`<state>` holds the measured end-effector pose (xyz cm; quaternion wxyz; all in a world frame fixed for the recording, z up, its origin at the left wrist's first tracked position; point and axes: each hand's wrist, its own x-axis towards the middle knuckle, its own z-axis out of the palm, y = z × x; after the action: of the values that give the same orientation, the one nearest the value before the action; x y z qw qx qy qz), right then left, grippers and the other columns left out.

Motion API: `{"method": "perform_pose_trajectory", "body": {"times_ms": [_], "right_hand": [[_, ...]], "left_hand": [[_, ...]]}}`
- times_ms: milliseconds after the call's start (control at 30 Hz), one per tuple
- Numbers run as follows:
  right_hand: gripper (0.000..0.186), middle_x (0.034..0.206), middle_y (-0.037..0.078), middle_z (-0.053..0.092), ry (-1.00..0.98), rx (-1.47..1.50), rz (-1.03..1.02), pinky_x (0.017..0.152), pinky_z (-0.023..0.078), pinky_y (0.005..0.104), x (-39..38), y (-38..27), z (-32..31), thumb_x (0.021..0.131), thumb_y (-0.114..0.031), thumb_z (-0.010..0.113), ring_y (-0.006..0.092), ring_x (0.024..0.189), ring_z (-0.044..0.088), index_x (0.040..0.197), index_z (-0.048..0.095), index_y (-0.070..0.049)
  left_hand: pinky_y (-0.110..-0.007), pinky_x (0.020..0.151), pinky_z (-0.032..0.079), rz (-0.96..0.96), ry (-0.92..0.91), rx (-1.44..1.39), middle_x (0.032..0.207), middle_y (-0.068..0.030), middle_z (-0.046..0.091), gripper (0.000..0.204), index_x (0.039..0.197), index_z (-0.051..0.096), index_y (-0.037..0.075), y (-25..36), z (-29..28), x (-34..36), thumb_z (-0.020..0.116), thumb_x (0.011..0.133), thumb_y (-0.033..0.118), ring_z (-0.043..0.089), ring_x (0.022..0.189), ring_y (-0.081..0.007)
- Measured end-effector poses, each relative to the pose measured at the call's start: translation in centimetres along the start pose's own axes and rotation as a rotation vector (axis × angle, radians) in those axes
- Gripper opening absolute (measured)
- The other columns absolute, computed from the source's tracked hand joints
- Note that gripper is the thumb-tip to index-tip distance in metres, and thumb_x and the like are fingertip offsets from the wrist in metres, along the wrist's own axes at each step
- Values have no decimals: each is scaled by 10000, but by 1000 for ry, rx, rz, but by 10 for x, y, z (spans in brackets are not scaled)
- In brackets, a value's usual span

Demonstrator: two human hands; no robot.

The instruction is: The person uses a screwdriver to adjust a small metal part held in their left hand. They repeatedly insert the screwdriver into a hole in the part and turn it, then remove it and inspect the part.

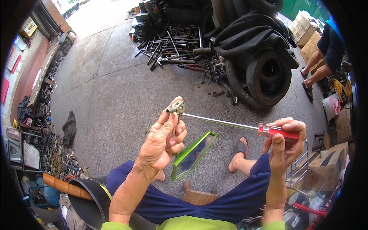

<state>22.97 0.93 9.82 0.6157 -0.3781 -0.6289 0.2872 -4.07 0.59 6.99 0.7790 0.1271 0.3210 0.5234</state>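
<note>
My left hand is closed around the stem of a green-framed mirror, which hangs below the fingers with its dark glass facing up. At the top of the stem, between thumb and forefinger, sits a small metal clamp with a short grey tube sticking out to the left. In my right hand is a screwdriver with a red handle, held level by the fingers and thumb. Its long shaft points left, and the tip meets the metal clamp; whether it sits in a screw cannot be made out.
Black tyres and inner tubes are piled at the back right. Beside them lie many metal tools. Another person's legs stand at far right. A black bucket is at lower left, cardboard boxes at lower right.
</note>
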Motion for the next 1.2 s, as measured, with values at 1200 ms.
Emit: {"method": "perform_pose_trajectory", "body": {"times_ms": [1200], "right_hand": [[337, 912, 143, 639, 73, 50, 150, 508, 474, 198, -1, -4, 3, 869, -141, 689, 101, 589, 592, 1086, 468, -8]], "left_hand": [[-158, 453, 301, 92, -57, -9, 821, -6, 495, 426, 1412, 456, 235, -10, -5, 2, 524, 994, 194, 403, 596, -48]]}}
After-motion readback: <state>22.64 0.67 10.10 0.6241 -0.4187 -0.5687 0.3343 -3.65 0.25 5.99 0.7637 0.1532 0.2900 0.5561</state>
